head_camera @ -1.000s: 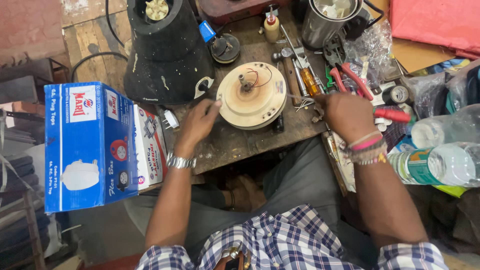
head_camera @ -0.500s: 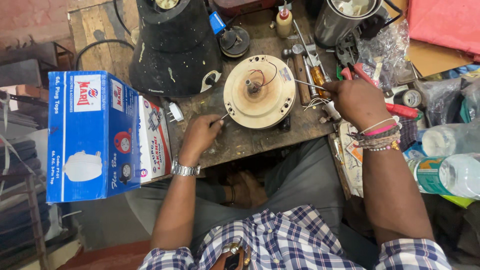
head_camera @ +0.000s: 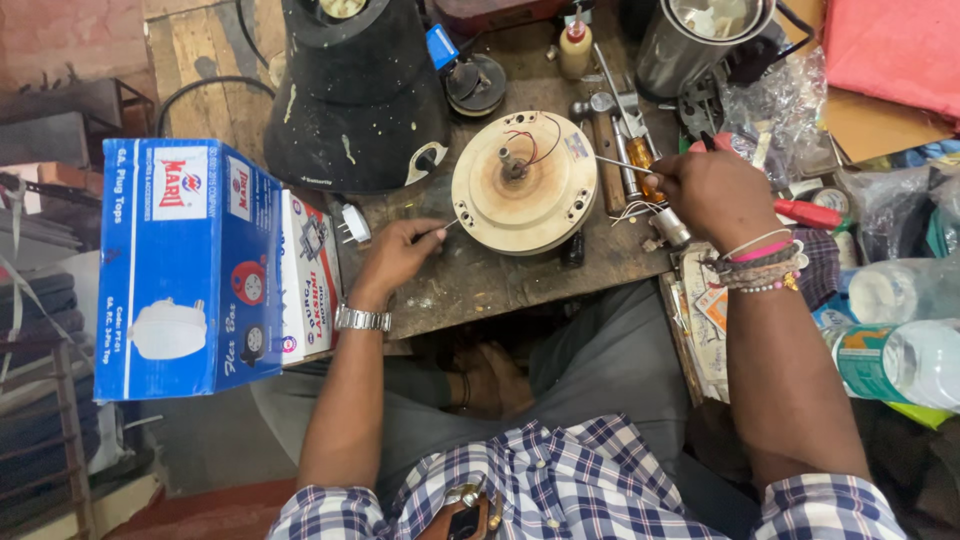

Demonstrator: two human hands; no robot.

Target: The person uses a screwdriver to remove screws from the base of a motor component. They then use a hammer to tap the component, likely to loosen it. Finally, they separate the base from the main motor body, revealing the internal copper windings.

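A round cream-coloured motor base, with a short shaft and thin red and dark wires on top, lies flat at the centre of the worn wooden desk. The left hand rests on the desk at about 8 o'clock from the disc, its fingers pinched shut around a thin metal pin-like piece whose tip points toward the disc's rim without clearly touching it. A metal watch sits on that wrist.

The right hand hovers at 3 o'clock from the disc, fingers closed around a slim screwdriver; its shaft reaches left to the disc's right edge. Beaded bracelets circle that wrist.

At 10 o'clock from the disc stands a black mixer body, upside down and spattered with pale marks. Just above the disc, at 12 o'clock, lies a small black round cap, with a small yellow bottle near it. A steel jar stands at 1 o'clock. A red-handled tool lies just right of the right hand. A blue cardboard box stands on the desk's left edge at 9 o'clock, and clear plastic bottles lie at 4 o'clock.
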